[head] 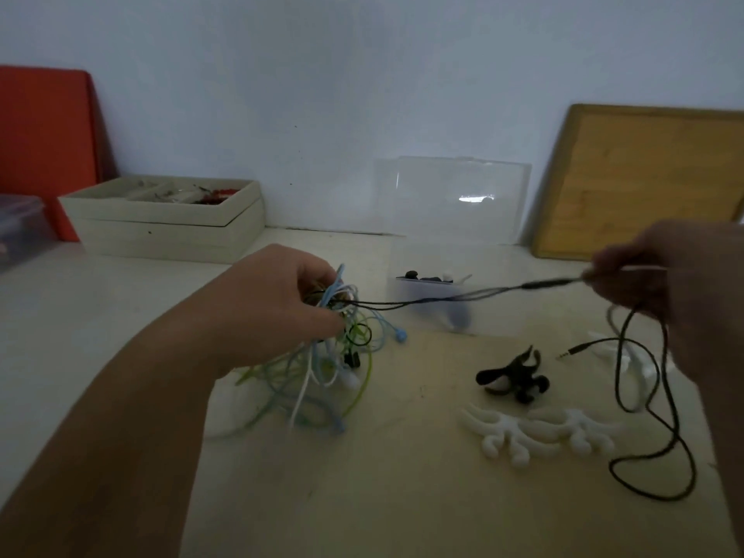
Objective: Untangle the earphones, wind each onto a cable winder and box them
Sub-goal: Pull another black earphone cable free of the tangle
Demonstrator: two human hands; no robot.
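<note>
My left hand (265,304) grips a tangle of blue, green, white and black earphone cables (322,368) and holds it just above the table. My right hand (660,283) pinches the black earphone cable (463,295) near its inline remote. That cable stretches taut from the tangle to my right hand. Its long tail (660,445) hangs in loops onto the table, with the jack plug (573,350) lying free. A black cable winder (513,376) and two white winders (503,432) (579,430) lie on the table. The clear box (435,292) stands open behind them, its lid against the wall.
A beige tray box (161,219) with small items sits at the back left beside a red board (44,134). A wooden board (644,183) leans on the wall at the back right. Another white winder (628,356) lies under the hanging black cable.
</note>
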